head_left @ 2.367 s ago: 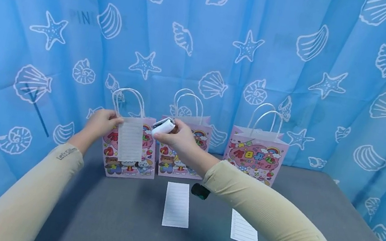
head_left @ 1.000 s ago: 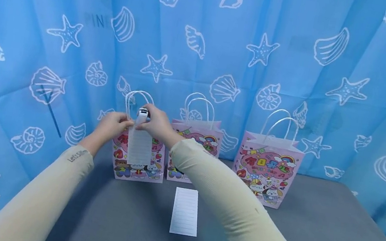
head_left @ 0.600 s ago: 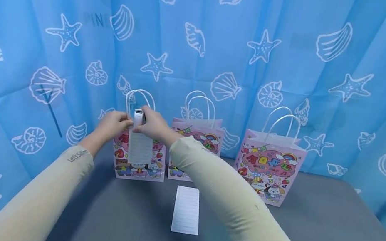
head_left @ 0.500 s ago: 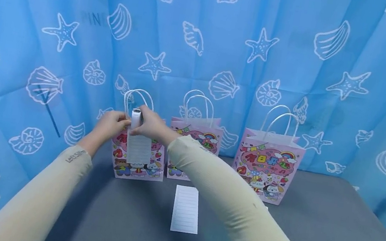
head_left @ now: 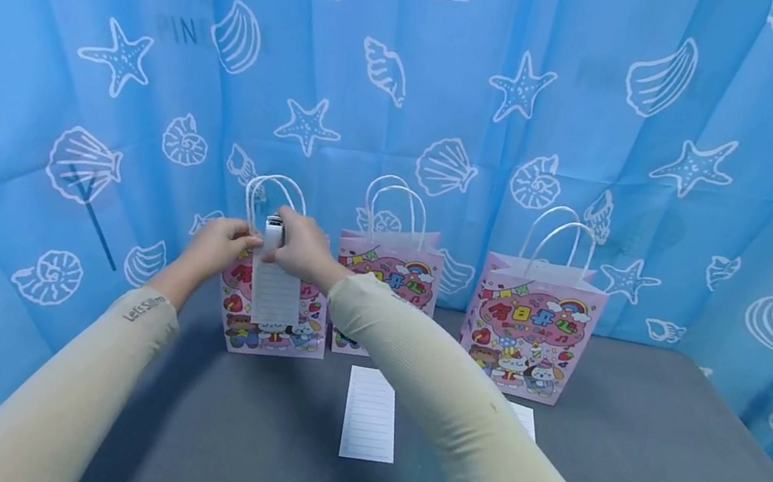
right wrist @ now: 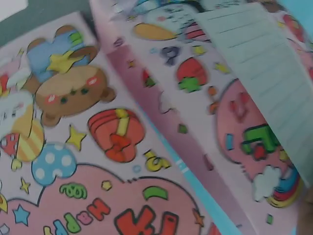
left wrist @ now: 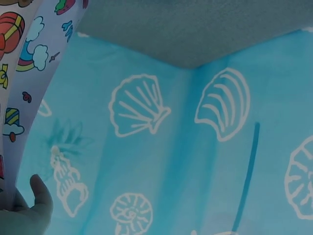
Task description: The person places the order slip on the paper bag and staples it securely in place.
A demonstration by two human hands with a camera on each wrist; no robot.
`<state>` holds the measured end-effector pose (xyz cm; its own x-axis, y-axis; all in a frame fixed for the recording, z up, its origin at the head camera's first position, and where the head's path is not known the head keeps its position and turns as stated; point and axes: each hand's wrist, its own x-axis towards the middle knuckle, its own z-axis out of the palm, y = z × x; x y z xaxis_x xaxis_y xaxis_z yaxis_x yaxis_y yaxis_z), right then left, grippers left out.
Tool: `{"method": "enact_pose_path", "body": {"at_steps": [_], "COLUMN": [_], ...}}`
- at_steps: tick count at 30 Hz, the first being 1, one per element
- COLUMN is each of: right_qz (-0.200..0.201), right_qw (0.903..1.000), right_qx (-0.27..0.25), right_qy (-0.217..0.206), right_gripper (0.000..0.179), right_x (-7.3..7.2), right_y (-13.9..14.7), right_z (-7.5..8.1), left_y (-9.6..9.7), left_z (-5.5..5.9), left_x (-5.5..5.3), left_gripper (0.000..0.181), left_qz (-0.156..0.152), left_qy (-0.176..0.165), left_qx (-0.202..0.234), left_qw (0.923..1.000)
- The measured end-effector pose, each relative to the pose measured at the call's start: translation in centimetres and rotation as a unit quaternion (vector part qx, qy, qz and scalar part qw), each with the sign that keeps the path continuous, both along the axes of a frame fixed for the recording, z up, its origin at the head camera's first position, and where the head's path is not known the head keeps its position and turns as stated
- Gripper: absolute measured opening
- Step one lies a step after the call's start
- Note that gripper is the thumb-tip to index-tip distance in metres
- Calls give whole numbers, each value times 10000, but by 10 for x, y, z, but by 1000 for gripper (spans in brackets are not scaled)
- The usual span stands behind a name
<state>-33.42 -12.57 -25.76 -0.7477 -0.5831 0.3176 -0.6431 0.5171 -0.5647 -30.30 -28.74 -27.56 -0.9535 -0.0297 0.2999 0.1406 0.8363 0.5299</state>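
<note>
1. Head: right-hand grip [head_left: 302,248] clamps white stapler [head_left: 272,241] over white lined paper sheet [head_left: 276,298] at leftmost pink cartoon-printed paper bag [head_left: 308,328]; left-hand grip [head_left: 212,249] pinches bag's rim.
2. Left wrist: grey bench [left wrist: 176,36] edge meets blue shell-print curtain [left wrist: 178,142].
3. Right wrist: narrow gap separates bag from neighbouring pink bag [right wrist: 73,88].

Paper slip [head_left: 276,297] before left bag [head_left: 308,321], middle bag [head_left: 394,263] rightward, curtain [head_left: 411,85] behind.

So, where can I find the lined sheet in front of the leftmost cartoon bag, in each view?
Head: lined sheet, left of centre.
Left wrist: not visible.
Right wrist: upper right, slanting.
Shared landmark: the leftmost cartoon bag, behind the sheet in head and right wrist, along the left edge in left wrist.
</note>
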Motion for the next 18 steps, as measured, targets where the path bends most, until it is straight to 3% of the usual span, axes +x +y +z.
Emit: {"method": "enact_pose_path", "body": {"at_steps": [4, 8, 11, 13, 18], "right_qz": [-173, -303, -185, -109, -273], "right_qw": [9991, 9986, 9989, 9950, 9677], "right_qx": [50, -79, -426, -915, -2264], "right_qy": [393, 428, 42, -376, -1071], "right_gripper": [35, 32, 44, 51, 52], "right_x": [-1, -1, 2, 5, 12], "right_y": [-2, -4, -2, 1, 15], "right_z": [-4, -6, -3, 1, 15], "left_y": [1, 2, 3, 2, 1], "left_z": [2, 2, 2, 1, -1], "left_x": [-1, -1, -1, -1, 0], "left_gripper": [28, 28, 28, 29, 28], "left_qz": [-111, -82, 29, 55, -19], "left_qy": [42, 3, -69, -93, 97], "left_qx": [-46, -40, 2, 33, 16], "left_qw": [9999, 10000, 10000, 9999, 10000]}}
